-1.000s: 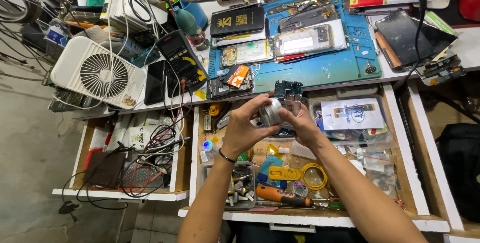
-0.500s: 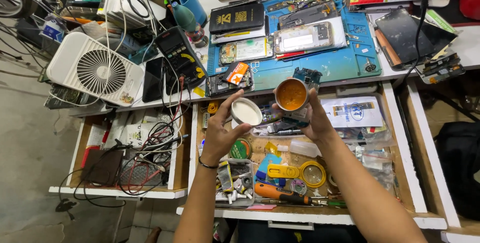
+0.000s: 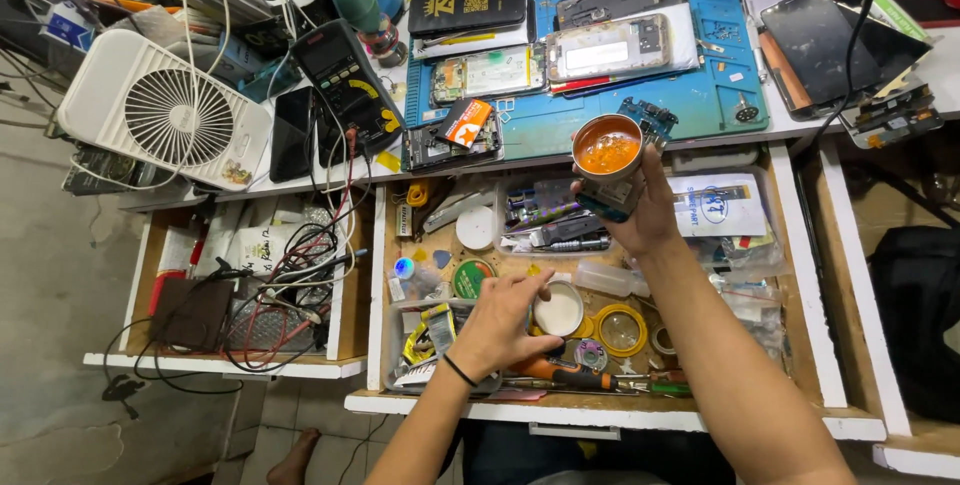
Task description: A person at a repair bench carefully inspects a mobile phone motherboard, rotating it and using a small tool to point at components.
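My right hand (image 3: 640,207) holds a small round tin (image 3: 607,146) of orange paste, open, lifted above the drawer just in front of the blue work mat (image 3: 600,115). A small circuit board (image 3: 650,117) shows right behind the tin. My left hand (image 3: 505,323) is down in the open middle drawer (image 3: 610,405), fingers on the tin's white round lid (image 3: 560,309), which lies among the clutter. A black band sits on that wrist.
A white fan (image 3: 160,110), a black multimeter (image 3: 345,80) and tangled cables crowd the left. Opened phones (image 3: 610,45) lie on the mat. The drawer holds an orange-handled screwdriver (image 3: 580,376), a yellow tape roll (image 3: 622,329) and plastic bags (image 3: 715,207). A second open drawer (image 3: 250,285) is at left.
The tin came apart: my left hand carried the lid down into the drawer, while my right hand kept the open tin raised near the mat's edge.
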